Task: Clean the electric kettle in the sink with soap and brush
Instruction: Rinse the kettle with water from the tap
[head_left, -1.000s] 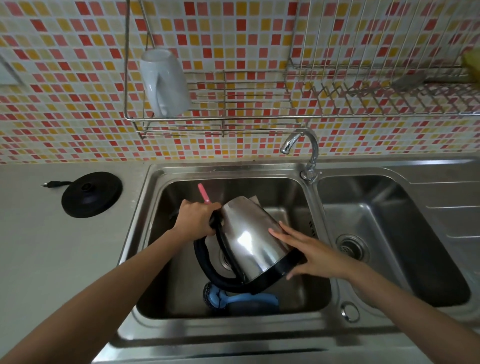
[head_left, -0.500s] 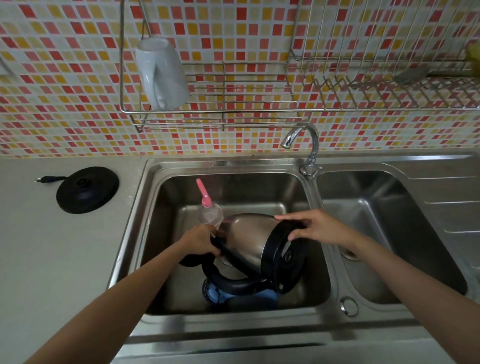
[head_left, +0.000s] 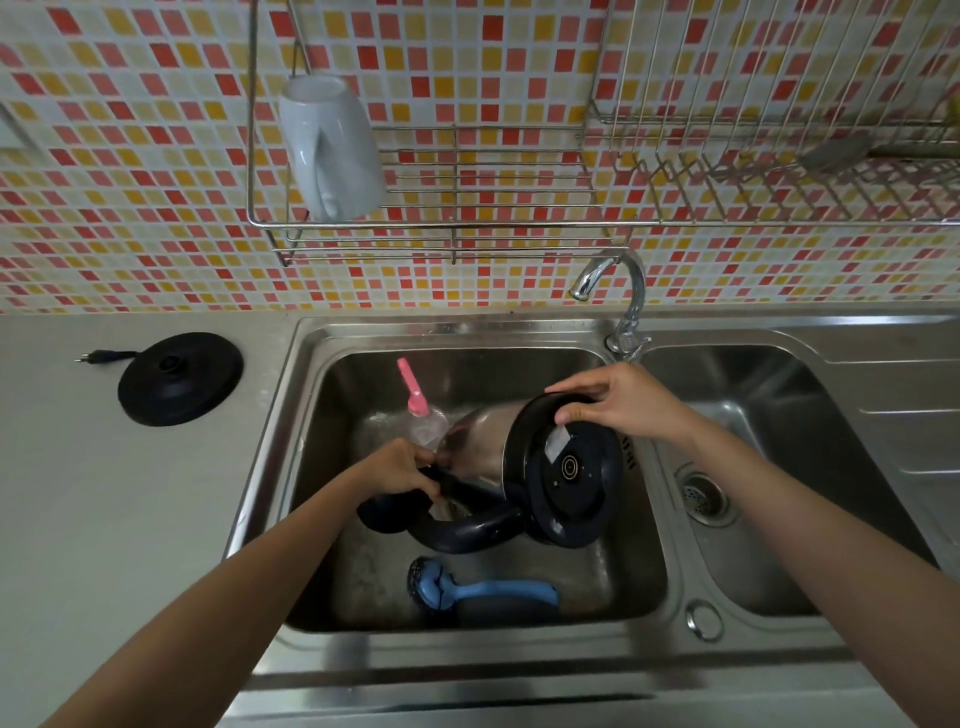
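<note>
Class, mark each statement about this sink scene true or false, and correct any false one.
The kettle lies tipped in the left basin, black underside toward the camera. True.
The right hand holds the blue brush. False: it grips the kettle's base rim; the blue brush lies on the basin floor.
The power base sits in the right basin. False: it sits on the counter left of the sink.
A white mug sits in the wall rack. True.

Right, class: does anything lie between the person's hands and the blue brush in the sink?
Yes: the electric kettle itself. Tipped on its side, it is held by the left hand at the handle and the right hand on the base rim, and its handle sits between both hands and the brush. Nothing lies on the brush.
</note>
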